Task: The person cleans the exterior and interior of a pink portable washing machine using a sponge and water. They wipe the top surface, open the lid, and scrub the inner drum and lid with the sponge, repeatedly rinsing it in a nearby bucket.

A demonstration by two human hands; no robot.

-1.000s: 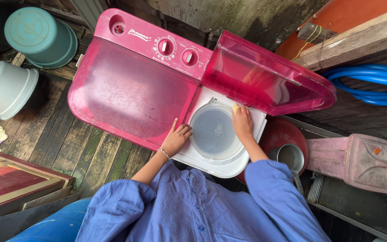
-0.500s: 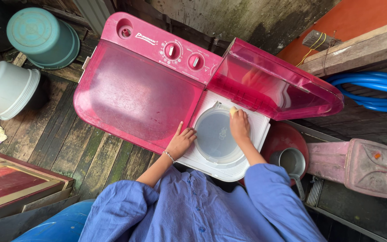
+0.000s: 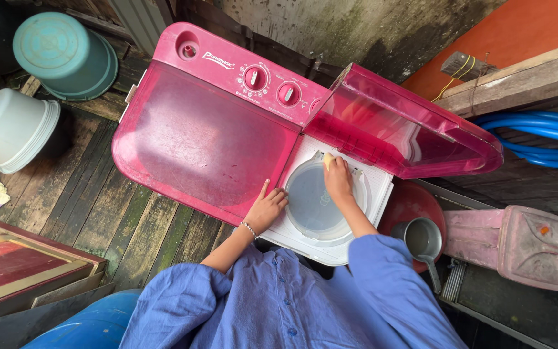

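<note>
A: Position check. Where are your hands?

B: My right hand (image 3: 338, 181) is curled over a small yellow sponge (image 3: 328, 159), pressing it at the far rim of the round spinner cover (image 3: 314, 203), inside the white compartment of the pink washing machine (image 3: 214, 142). My left hand (image 3: 266, 208) lies nearly flat, fingers loosely spread, gripping nothing; it rests where the closed pink lid meets the white surround.

A: Risks from here?

B: My guess is the raised lid (image 3: 402, 126). It stands tilted just above my right hand; a knock from my wrist could drop it on my fingers. The sponge could also slip off the rim into the gap beside the cover if I press at an angle. My sleeve (image 3: 382, 284) hangs close to the compartment edge and may get wet.

A: What can't you make out?

B: Most of the sponge is under my fingers, so its shape is unclear. My body hides the machine's near edge. I cannot tell whether the cover is wet or dry. The metal cup (image 3: 422, 239) by the red basin (image 3: 408, 203) looks dark inside; contents unreadable.
</note>
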